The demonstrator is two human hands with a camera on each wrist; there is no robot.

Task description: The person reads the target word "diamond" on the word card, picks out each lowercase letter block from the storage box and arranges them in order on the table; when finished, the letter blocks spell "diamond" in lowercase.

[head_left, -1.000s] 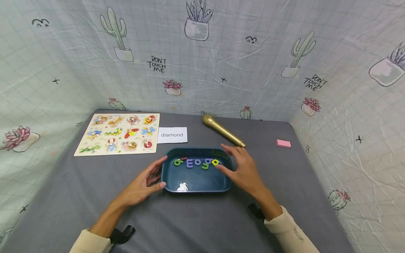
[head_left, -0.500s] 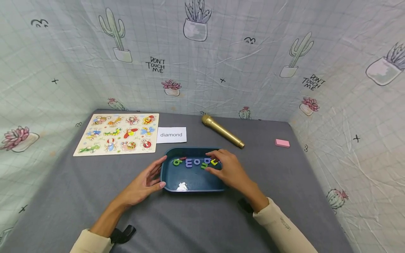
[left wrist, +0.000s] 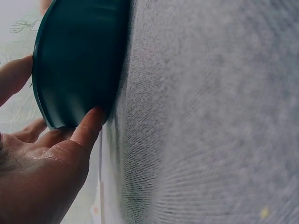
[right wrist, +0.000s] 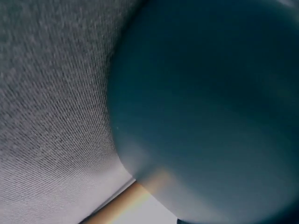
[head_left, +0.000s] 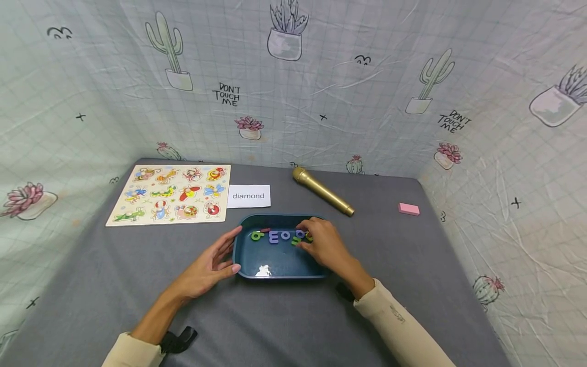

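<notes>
A dark teal tray [head_left: 275, 272] lies on the grey cloth and holds several small plastic letters. My left hand [head_left: 204, 270] holds its left end; in the left wrist view, the thumb and fingers touch the wall and rim. Over the right part of the tray is my right hand [head_left: 325, 247], its thumb and forefinger apart around a green n [head_left: 295, 241] and a purple letter [head_left: 300, 233]. A yellow letter [head_left: 309, 237] is mostly hidden by that hand. Further left sit a purple o [head_left: 285, 235], a purple m [head_left: 273, 237], a green letter [head_left: 257, 236] and a thin red piece [head_left: 265, 230].
Behind the tray lie a white card [head_left: 249, 197] reading "diamond" and a gold microphone [head_left: 323, 191]. An insect puzzle board [head_left: 169, 194] is at the back left, a pink block [head_left: 408, 208] at the right. Patterned curtain [head_left: 293, 102] encloses the table's back and sides.
My right hand has moved left from the tray's right edge to over the letters, covering most of the yellow one. My left hand stays on the tray's left end.
</notes>
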